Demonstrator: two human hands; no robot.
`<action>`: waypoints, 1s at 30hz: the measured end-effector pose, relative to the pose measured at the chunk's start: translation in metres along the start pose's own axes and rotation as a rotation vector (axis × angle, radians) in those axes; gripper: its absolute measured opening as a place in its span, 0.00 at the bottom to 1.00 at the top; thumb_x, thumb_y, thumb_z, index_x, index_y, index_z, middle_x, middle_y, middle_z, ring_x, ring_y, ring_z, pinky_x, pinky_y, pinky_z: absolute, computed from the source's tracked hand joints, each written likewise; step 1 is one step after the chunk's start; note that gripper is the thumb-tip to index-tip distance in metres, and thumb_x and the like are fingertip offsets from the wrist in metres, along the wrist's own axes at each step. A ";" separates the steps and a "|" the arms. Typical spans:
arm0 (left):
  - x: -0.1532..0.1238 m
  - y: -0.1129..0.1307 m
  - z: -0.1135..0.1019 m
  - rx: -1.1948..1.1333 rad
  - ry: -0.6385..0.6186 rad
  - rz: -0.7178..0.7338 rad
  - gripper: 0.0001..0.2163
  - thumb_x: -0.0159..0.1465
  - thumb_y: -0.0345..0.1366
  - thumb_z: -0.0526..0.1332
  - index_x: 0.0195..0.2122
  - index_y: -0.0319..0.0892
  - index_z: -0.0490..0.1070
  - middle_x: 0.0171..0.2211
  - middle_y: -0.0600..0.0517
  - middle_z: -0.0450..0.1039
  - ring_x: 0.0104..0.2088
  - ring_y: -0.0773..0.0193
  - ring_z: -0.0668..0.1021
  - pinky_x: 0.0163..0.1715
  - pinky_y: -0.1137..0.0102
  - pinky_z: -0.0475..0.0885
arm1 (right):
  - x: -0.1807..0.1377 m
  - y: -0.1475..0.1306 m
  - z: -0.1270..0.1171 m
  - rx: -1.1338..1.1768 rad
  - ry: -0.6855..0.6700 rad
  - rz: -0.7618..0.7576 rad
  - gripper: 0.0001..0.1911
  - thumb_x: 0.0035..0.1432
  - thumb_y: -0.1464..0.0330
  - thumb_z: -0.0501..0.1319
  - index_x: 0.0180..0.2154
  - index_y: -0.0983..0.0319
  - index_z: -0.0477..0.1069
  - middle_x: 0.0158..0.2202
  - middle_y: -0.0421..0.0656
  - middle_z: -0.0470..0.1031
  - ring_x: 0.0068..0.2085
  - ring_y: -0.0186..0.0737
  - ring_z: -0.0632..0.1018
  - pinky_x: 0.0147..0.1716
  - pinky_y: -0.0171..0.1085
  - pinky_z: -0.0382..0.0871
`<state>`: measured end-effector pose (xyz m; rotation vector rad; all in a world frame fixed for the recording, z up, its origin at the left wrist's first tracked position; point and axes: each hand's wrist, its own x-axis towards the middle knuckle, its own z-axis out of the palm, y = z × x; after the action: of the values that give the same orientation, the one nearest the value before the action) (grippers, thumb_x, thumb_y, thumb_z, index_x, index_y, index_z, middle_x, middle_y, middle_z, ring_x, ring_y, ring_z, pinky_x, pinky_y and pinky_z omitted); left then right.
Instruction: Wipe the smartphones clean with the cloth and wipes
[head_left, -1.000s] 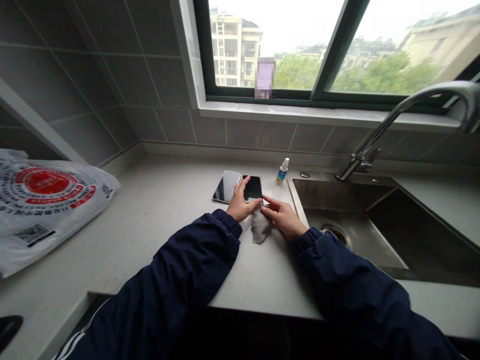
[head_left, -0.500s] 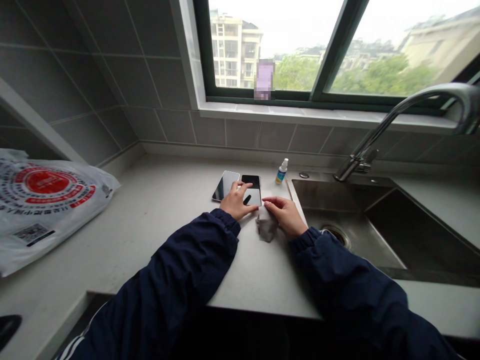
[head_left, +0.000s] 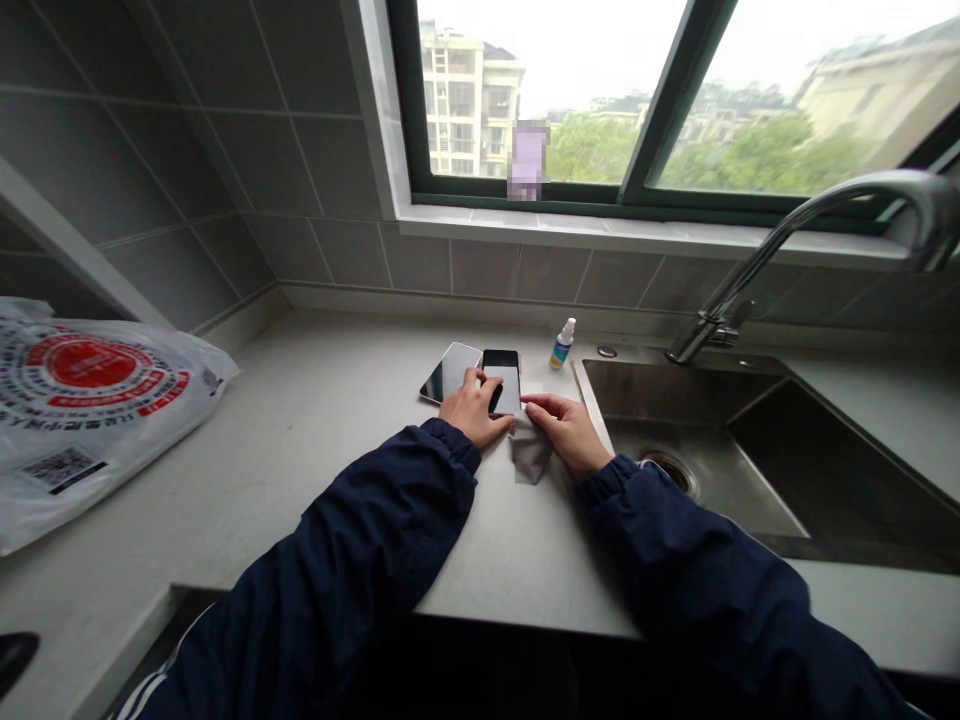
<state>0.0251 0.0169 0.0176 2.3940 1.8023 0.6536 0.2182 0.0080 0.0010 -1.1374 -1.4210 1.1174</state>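
Note:
A dark-screened smartphone [head_left: 509, 376] lies face up on the counter, with a bright reflection across its lower part. My left hand [head_left: 472, 408] is over its lower left side, fingers bent and apart, the thumb near the bottom edge. A second smartphone [head_left: 451, 373] lies tilted just to the left, beside my fingers. My right hand [head_left: 571, 434] is closed on a small grey cloth [head_left: 530, 455] that hangs below the fingers onto the counter. Its fingertips are close to the phone's lower right corner. A small white spray bottle [head_left: 561, 345] with a blue and yellow label stands behind my right hand.
To the right are a steel sink [head_left: 697, 410] and a curved chrome faucet [head_left: 724, 290]. A white plastic bag [head_left: 112, 400] with red print lies on the left of the pale counter [head_left: 322, 400]. Tiled wall and a window [head_left: 532, 210] are behind.
My left hand's fingers have drawn closer together and its thumb has moved slightly down. The left phone has shifted a little leftward. The grey cloth hangs flatter under my right hand.

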 end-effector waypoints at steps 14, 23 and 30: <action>0.004 0.001 -0.001 -0.250 0.053 -0.058 0.30 0.54 0.49 0.70 0.58 0.50 0.71 0.54 0.47 0.65 0.46 0.54 0.79 0.47 0.61 0.75 | -0.001 -0.006 0.000 -0.039 0.014 -0.049 0.21 0.54 0.54 0.68 0.43 0.62 0.82 0.40 0.47 0.84 0.39 0.44 0.81 0.39 0.41 0.73; 0.017 -0.019 -0.006 -0.108 0.433 -0.103 0.10 0.63 0.30 0.59 0.42 0.47 0.77 0.47 0.47 0.73 0.52 0.53 0.73 0.54 0.59 0.69 | -0.001 -0.011 -0.002 -0.077 0.124 -0.097 0.25 0.55 0.53 0.69 0.48 0.63 0.79 0.41 0.49 0.84 0.40 0.46 0.83 0.40 0.43 0.77; 0.016 -0.030 0.002 0.010 0.271 -0.303 0.31 0.60 0.40 0.64 0.65 0.47 0.62 0.65 0.41 0.59 0.61 0.45 0.68 0.56 0.53 0.68 | -0.001 -0.012 -0.006 -0.253 0.227 -0.208 0.19 0.56 0.60 0.66 0.47 0.61 0.79 0.42 0.48 0.83 0.39 0.45 0.82 0.42 0.44 0.76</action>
<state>0.0023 0.0414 0.0110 2.0514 2.2147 0.9679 0.2232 0.0058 0.0129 -1.2178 -1.4892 0.6547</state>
